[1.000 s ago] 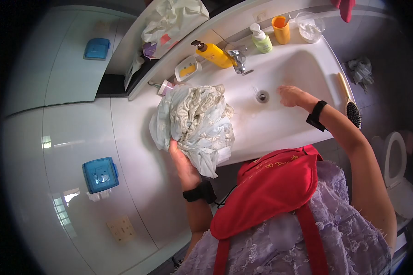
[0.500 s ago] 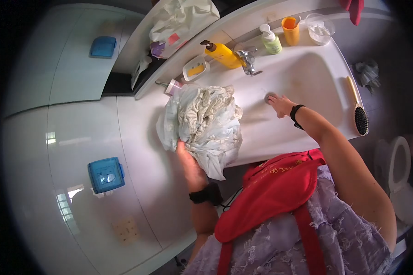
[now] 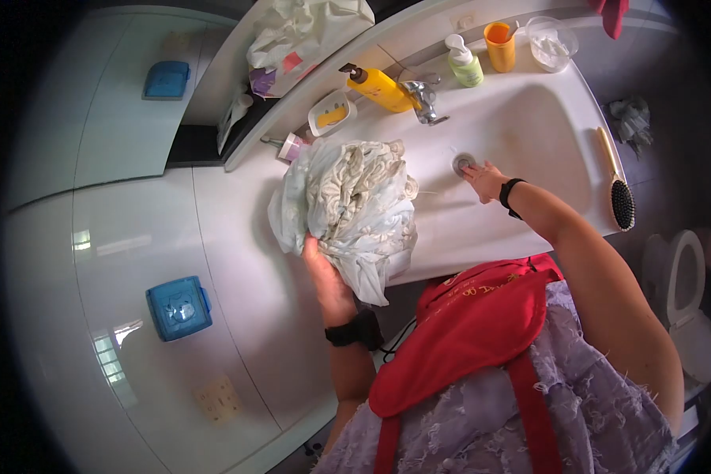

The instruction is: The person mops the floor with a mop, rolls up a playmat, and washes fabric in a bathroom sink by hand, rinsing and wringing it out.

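Note:
A bunched white cloth bundle [image 3: 357, 197] with pale beige folds hangs at the left side of the washbasin [image 3: 541, 130]. My left hand [image 3: 325, 276] grips it from below at its near left edge; the thumb shows, while the other fingers are hidden beneath the fabric. Inside the basin, my right hand [image 3: 487, 182] reaches down with its fingers stretched out. Its fingertips are at the near right rim of the round metal drain [image 3: 462, 163], and nothing shows in this hand.
A chrome faucet [image 3: 423, 103] stands behind the basin, beside a yellow pump bottle [image 3: 383, 90] and a soap dish [image 3: 331, 115]. Farther right are a green-labelled pump bottle [image 3: 464, 65], an orange cup [image 3: 500, 49] and a clear bowl [image 3: 551, 49]. A hairbrush [image 3: 620, 193] lies on the right rim.
My right fingertips have drawn back slightly from the drain, so more of it shows. My left hand still holds the cloth bundle in about the same place.

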Action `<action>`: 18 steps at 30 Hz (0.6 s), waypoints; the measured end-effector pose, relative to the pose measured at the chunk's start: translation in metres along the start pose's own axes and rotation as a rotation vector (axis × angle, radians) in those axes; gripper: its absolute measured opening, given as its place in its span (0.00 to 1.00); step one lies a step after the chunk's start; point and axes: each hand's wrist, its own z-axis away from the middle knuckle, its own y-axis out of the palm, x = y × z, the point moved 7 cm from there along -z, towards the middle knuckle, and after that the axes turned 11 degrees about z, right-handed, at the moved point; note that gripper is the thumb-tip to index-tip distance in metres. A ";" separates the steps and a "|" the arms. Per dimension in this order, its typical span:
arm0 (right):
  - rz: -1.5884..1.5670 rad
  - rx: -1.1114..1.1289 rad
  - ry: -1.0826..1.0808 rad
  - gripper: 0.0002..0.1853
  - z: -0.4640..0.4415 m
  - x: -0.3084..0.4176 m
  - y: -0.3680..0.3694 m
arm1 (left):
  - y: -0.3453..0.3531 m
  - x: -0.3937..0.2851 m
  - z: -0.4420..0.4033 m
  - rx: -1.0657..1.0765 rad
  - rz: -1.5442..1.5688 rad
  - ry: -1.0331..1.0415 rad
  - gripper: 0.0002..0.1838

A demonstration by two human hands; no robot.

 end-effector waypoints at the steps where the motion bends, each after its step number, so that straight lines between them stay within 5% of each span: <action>1: 0.018 0.033 -0.004 0.46 -0.002 0.001 -0.001 | -0.005 0.001 -0.006 0.002 -0.005 -0.014 0.29; 11: -0.004 0.001 0.049 0.45 0.010 0.007 -0.021 | -0.019 0.000 -0.033 0.211 0.058 -0.036 0.28; 12: -0.123 0.208 0.074 0.42 0.021 0.001 -0.039 | -0.018 0.000 -0.035 0.221 0.083 -0.033 0.27; 13: -0.481 0.075 0.148 0.39 0.031 -0.008 -0.057 | -0.021 0.001 -0.037 0.223 0.106 -0.035 0.27; 15: -0.626 -0.429 0.346 0.37 0.047 -0.040 -0.103 | -0.028 0.008 -0.051 0.241 0.144 -0.055 0.26; 17: -0.514 -1.166 0.435 0.37 0.103 -0.058 -0.173 | -0.044 0.023 -0.073 0.276 0.172 -0.093 0.25; 18: -0.437 -1.250 0.432 0.34 0.126 -0.061 -0.207 | -0.047 0.026 -0.074 0.260 0.181 -0.098 0.24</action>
